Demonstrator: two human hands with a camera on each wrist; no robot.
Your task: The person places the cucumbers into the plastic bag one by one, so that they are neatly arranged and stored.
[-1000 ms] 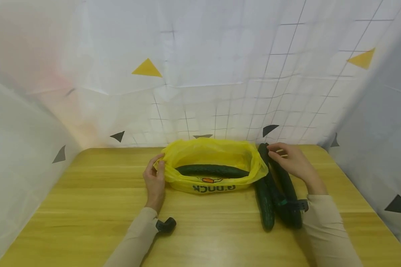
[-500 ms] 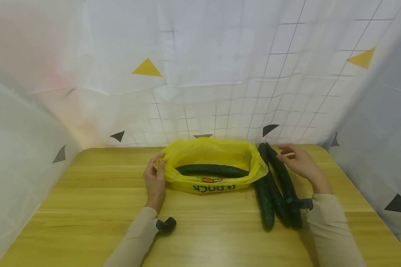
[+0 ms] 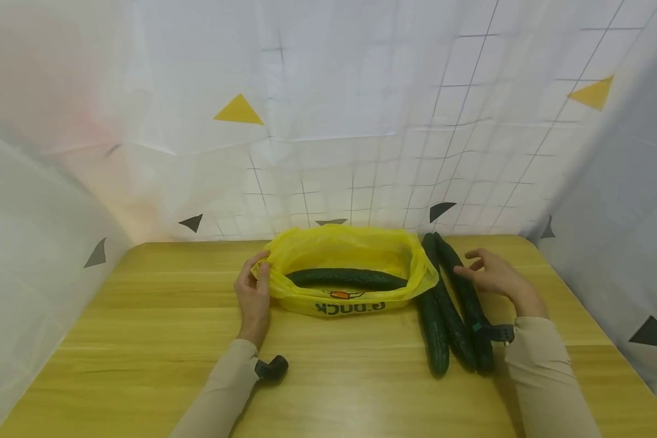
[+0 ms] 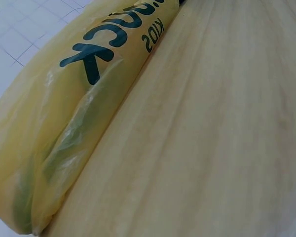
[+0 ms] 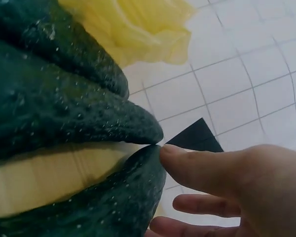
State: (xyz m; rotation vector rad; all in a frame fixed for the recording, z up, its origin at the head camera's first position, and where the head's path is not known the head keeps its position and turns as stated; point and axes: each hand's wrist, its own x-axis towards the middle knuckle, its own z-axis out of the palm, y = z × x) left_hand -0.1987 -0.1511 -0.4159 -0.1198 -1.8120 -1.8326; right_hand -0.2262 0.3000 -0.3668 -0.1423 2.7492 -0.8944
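A yellow plastic bag [image 3: 301, 304] lies on the table with its mouth spread wide and one cucumber [image 3: 350, 278] inside. At the bag's left end my left hand [image 3: 253, 304] grips the rim between thumb and fingers. Three cucumbers lie side by side to the right of the bag: a left one [image 3: 435, 340], a middle one [image 3: 453, 325] and a right one [image 3: 465, 292]. My right hand [image 3: 500, 280] is beside the right cucumber, fingers loosely bent, holding nothing. In the right wrist view its thumb [image 5: 202, 170] appears near that cucumber's tip; contact cannot be told.
The wooden table [image 3: 159, 316] extends to both sides and in front of the bag. A white sheet [image 3: 334, 91] with grid lines and coloured triangles rises behind its far edge. Each wrist wears a black camera strap, the left one [image 3: 271, 369] close above the table.
My right hand has drawn away from the tips of the middle and right cucumbers, shifting right and slightly nearer. The left hand, bag and cucumbers have stayed put.
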